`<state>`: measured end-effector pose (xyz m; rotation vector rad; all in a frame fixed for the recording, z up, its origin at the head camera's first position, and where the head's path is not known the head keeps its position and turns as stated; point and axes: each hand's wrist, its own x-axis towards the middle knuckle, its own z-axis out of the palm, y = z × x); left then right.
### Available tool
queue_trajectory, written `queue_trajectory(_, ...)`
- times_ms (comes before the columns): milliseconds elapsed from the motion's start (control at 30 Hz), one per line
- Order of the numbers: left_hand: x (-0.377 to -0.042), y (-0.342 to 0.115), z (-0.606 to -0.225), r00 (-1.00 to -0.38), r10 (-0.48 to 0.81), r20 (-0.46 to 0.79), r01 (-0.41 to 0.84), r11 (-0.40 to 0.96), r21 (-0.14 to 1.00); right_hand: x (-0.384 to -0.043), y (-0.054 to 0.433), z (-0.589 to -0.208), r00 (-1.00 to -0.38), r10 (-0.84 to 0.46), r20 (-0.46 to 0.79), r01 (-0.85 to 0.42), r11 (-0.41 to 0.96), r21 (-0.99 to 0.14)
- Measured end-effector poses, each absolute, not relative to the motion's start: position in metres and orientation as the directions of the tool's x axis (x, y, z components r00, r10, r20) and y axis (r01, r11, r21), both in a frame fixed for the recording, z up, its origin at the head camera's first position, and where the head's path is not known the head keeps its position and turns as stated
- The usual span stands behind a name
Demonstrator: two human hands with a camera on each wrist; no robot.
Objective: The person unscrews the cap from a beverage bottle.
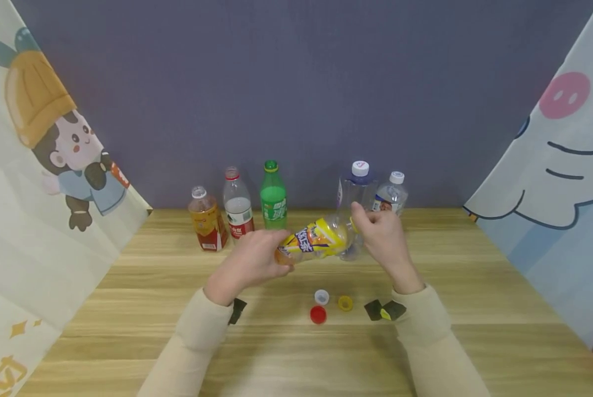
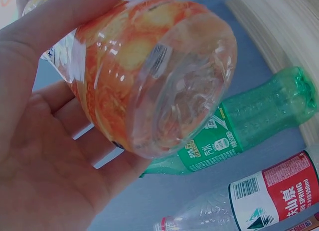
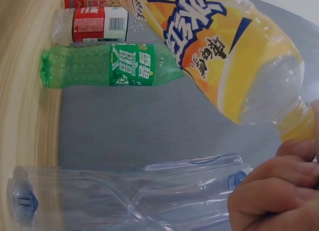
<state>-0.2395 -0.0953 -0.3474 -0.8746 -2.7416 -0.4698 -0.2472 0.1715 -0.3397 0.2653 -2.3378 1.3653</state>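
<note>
Held a tilted, yellow-labelled bottle: base in curled left fingers, neck in curled right fingers.

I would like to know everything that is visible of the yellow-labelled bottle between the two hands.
The bottle looks like clear plastic, see-through at shoulder and base. Its yellow and orange label carries dark characters, and a yellow band shows at the neck. It is held tilted above the table, neck to the right in the head view and higher than the base. The left hand grips the base end; the right hand holds the neck and hides its mouth.
</note>
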Motion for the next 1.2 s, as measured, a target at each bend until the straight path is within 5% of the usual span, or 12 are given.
queue_trajectory(633, -0.2392, -0.0983, -0.3456, -0.786, 0.562, 0.257, 0.616, 0.744, 0.259, -0.2506, 0.1748, -0.3443, -0.85, -0.059, 0.524, -0.485, 0.478, -0.733)
queue_trajectory(1000, -0.239, -0.1013, -0.3443, -0.787, 0.583, 0.204, 0.617, 0.725, 0.306, -0.2516, 0.1783, -0.3474, -0.729, -0.188, 0.658, -0.656, 0.466, -0.594)
queue_trajectory(1200, -0.2378, -0.1043, -0.341, -0.809, 0.559, 0.181, 0.586, 0.745, 0.321, -0.2496, 0.1794, -0.3423, -0.712, -0.287, 0.641, -0.684, 0.49, -0.541)
